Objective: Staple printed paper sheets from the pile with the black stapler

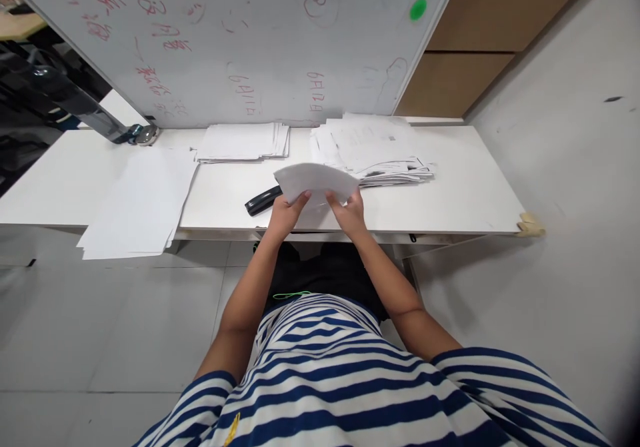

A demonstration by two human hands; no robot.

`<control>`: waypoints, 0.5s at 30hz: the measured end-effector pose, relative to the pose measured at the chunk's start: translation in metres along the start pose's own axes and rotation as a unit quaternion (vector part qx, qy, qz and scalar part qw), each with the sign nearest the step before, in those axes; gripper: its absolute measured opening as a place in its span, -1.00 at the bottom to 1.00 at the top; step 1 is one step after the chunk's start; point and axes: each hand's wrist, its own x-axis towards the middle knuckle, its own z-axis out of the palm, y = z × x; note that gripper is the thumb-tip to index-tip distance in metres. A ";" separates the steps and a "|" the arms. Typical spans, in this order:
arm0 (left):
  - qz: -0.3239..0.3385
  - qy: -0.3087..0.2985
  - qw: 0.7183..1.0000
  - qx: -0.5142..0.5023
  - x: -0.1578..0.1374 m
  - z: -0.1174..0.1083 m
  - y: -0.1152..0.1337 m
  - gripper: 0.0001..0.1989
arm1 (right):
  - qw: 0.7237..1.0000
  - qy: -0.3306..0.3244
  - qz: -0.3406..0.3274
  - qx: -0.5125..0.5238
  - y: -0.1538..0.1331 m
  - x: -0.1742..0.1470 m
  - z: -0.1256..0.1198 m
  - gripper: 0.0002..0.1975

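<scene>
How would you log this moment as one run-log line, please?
left hand: holds bent paper; right hand: holds same bent paper; near left hand: black stapler-like tool; beyond right hand: paper pile; leftward: white sheets overhanging table

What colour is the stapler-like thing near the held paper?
The stapler-like thing is glossy black, seen in the head view, the only one.

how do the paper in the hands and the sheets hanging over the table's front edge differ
The held paper is bowed, while the overhanging sheets look mostly flat. The left hand and right hand grip the held paper; the overhanging sheets rest on the table, untouched. Both look white.
</scene>
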 end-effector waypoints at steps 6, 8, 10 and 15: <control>-0.028 0.088 0.987 -0.132 -0.020 0.020 0.005 -0.48 | 0.990 0.100 0.071 0.074 0.009 -0.037 0.000 -0.12; -0.045 0.086 0.985 -0.146 -0.028 0.032 0.006 -0.46 | 0.985 0.051 0.115 0.121 0.010 -0.047 0.004 -0.31; -0.056 0.091 0.988 -0.108 -0.034 0.036 0.005 -0.44 | 0.982 0.029 0.131 0.134 0.012 -0.053 0.003 -0.48; 0.093 0.084 0.959 0.252 -0.023 -0.011 -0.004 -0.35 | 0.979 0.124 0.145 0.067 0.023 -0.059 -0.033 -0.58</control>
